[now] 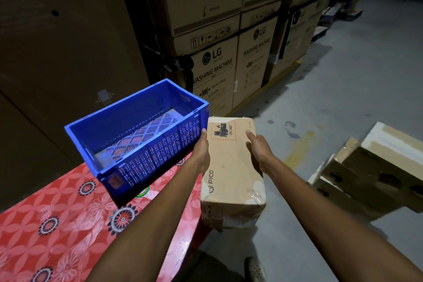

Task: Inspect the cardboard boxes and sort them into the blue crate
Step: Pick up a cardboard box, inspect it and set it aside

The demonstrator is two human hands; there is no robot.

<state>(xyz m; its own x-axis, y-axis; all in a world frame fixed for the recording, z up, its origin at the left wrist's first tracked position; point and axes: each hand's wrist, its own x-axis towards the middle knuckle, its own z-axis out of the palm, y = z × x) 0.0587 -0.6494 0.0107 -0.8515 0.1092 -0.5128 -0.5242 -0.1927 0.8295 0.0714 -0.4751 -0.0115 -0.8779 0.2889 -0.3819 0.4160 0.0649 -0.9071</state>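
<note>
Head view. A cardboard box (231,167), printed "PICO" on its top and bearing a red-bordered battery label marked "UN 3481", is held lengthwise in the air between both arms, just right of the blue crate (160,155) and past the right edge of the bench (57,213). The left grip (201,151) grasps the box along its left side, thumb near the far top edge. The right grip (258,149) grasps the right side, thumb lying on the top face and fingers curled over the edge, out of sight. Clear film wrinkles at the near right corner of the box. The crate stands at an angle on the bench, which is covered by a red flowered cloth; its slotted bottom shows. Tall stacked cartons (212,71) printed "LG WASHING MACHINE" rise behind, on the far side. Worn cartons (377,167) lie at right on the grey floor (343,98).
</note>
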